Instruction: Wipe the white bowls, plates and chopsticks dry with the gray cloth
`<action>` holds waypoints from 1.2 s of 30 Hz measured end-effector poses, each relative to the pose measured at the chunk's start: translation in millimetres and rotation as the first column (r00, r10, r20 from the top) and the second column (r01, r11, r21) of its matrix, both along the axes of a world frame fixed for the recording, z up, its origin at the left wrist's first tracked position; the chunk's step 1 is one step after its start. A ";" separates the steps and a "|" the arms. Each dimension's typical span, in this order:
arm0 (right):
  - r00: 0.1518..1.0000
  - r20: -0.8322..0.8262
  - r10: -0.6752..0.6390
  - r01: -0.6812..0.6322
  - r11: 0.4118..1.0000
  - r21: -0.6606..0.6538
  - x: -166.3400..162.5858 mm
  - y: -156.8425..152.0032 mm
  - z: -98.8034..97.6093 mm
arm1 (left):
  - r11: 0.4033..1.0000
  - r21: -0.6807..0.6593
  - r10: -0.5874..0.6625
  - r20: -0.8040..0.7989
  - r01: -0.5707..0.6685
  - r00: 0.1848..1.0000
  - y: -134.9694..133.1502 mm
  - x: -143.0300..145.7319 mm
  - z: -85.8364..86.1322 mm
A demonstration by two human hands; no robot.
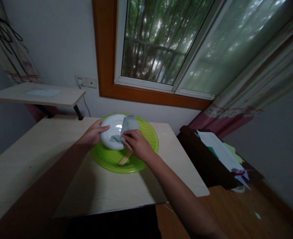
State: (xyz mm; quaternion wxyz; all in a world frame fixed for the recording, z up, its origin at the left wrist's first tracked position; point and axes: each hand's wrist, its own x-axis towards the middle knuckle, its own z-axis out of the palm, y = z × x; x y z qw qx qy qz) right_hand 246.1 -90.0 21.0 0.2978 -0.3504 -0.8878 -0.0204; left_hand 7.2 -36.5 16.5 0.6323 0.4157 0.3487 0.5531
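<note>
Both forearms (pixel 178 189) are flanking a white dish (pixel 113 127). Left hand (pixel 94 132) is gripping its edge; right hand (pixel 139 145) is pinching gray cloth (pixel 129 123), dish sitting just leftward.

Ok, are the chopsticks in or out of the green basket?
In: the chopsticks lie within the rim of the green basket, near the right hand.
</note>
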 end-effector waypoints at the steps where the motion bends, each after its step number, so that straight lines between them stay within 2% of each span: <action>1: 1.000 0.030 0.008 -0.008 1.000 -0.009 -2.1 -0.9 0.3 | 1.000 0.002 -0.002 0.004 0.002 1.000 0.3 -0.1 -0.5; 7: 0.995 0.070 -0.076 0.074 0.997 0.029 -3.3 6.5 2.0 | 1.000 -0.002 -0.021 0.003 0.021 1.000 -1.8 3.0 3.9; 13: 0.974 0.045 -0.224 0.219 0.972 0.089 7.7 6.9 2.9 | 0.999 0.013 0.041 0.000 -0.041 0.999 -2.0 1.9 2.4; 21: 0.988 0.142 -0.067 0.065 0.998 0.019 12.3 -3.8 2.0 | 0.997 0.007 0.072 0.029 -0.072 0.997 2.9 -1.7 0.2; 24: 0.982 0.166 -0.089 0.083 0.996 0.046 13.4 -1.7 2.3 | 0.998 0.007 0.060 0.031 -0.060 0.998 2.0 -1.5 1.3; 31: 0.958 0.100 -0.267 0.257 0.961 0.103 19.1 8.7 -1.0 | 0.999 0.021 0.025 -0.006 -0.025 1.000 -1.1 -1.3 1.7; 36: 0.979 0.144 -0.144 0.136 0.988 0.068 9.6 4.4 -2.9 | 1.000 0.017 0.020 0.010 -0.020 1.000 -1.4 0.2 4.0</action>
